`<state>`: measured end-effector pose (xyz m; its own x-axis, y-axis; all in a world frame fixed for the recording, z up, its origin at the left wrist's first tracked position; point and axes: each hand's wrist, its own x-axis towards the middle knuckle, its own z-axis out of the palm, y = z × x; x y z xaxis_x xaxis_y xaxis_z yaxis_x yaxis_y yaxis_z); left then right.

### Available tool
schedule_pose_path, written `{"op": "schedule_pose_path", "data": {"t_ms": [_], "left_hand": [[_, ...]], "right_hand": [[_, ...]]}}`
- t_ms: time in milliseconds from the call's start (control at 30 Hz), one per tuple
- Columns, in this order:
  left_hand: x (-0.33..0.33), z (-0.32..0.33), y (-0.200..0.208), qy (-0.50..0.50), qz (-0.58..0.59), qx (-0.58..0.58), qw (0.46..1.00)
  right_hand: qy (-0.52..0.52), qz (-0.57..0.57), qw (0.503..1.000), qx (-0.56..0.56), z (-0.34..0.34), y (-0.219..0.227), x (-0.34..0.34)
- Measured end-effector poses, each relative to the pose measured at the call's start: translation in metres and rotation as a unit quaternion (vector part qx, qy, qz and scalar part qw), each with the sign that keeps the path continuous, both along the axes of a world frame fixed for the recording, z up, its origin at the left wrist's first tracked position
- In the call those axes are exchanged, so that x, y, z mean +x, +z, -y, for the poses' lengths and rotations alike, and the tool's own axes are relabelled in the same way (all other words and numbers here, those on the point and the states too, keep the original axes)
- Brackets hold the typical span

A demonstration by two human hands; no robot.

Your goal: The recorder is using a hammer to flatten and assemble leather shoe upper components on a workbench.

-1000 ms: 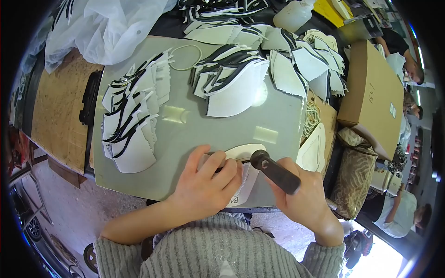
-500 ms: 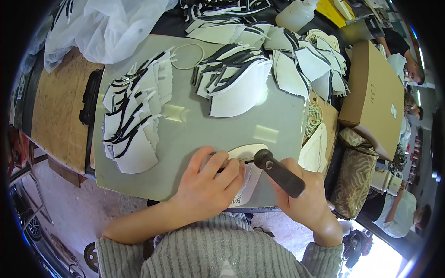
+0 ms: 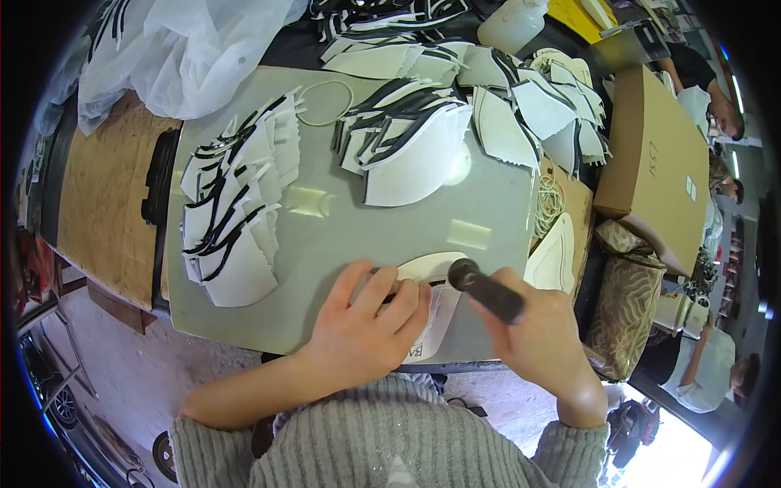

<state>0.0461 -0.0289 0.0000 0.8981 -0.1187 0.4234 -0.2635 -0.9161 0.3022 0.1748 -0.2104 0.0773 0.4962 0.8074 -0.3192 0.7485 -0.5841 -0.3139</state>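
Observation:
My right hand (image 3: 541, 325) is closed round the handle of a hammer (image 3: 488, 293). The hammer's dark round head hangs over the right end of a white curved piece (image 3: 435, 266) near the table's front edge. With fingers bent, my left hand (image 3: 366, 321) grips and presses down this piece, its fingertips near a dark line across it. Part of the piece lies under those fingers. Its lower part carries print and reaches the table edge. Whether the hammer touches it, I cannot tell.
Stacks of white pieces with black edging lie at the left (image 3: 240, 276), the centre (image 3: 415, 175) and the back right (image 3: 545, 106) of the grey table top (image 3: 358, 236). A cardboard box (image 3: 651, 171) and a patterned bag (image 3: 626, 313) stand at the right. Plastic sheeting (image 3: 187, 57) is back left.
My right hand has shifted slightly right and up, and the hammer's handle looks more foreshortened. My left hand keeps its place on the white piece. The view has shifted slightly.

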Motion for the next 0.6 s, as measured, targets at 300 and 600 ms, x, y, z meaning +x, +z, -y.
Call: {"op": "schedule_pose_path", "data": {"t_ms": [300,600], "left_hand": [[0.000,0.004,-0.002,0.006,0.005,-0.011,1.000],[-0.008,0.000,0.000,0.011,-0.010,-0.058,0.998]], "right_hand": [[0.034,0.004,0.999,-0.023,-0.003,-0.006,-0.009],[0.013,-0.016,0.999,-0.041,0.001,-0.012,-0.011]]}}
